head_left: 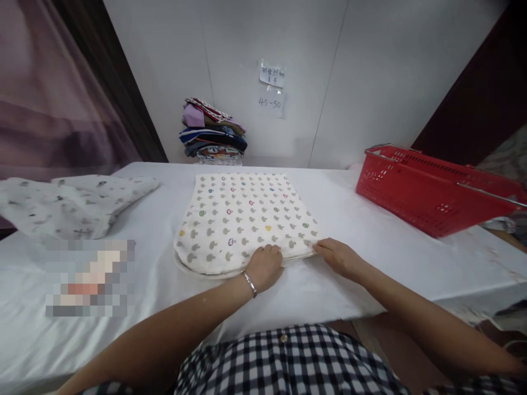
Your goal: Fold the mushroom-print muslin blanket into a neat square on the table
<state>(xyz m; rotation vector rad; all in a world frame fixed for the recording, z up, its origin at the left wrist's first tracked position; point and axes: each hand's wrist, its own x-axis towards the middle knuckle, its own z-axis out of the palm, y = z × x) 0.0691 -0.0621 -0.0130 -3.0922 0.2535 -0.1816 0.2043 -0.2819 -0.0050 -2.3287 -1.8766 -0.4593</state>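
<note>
A white cloth with a small mushroom print [242, 214] lies folded flat in the middle of the table, its layers showing along the near edge. My left hand [265, 267], with a silver bracelet at the wrist, has its fingers curled on that near edge. At the near right corner, my right hand [336, 255] pinches the cloth between thumb and fingers. The near left corner of the cloth is rounded, and another layer peeks out beneath it.
The table has a white cover [329, 203]. A red plastic basket [428, 192] with metal handles stands at the right. Another printed white cloth [74, 206] lies crumpled at the left, behind a blurred-out item [93, 277]. Folded fabrics [214, 131] are stacked against the wall.
</note>
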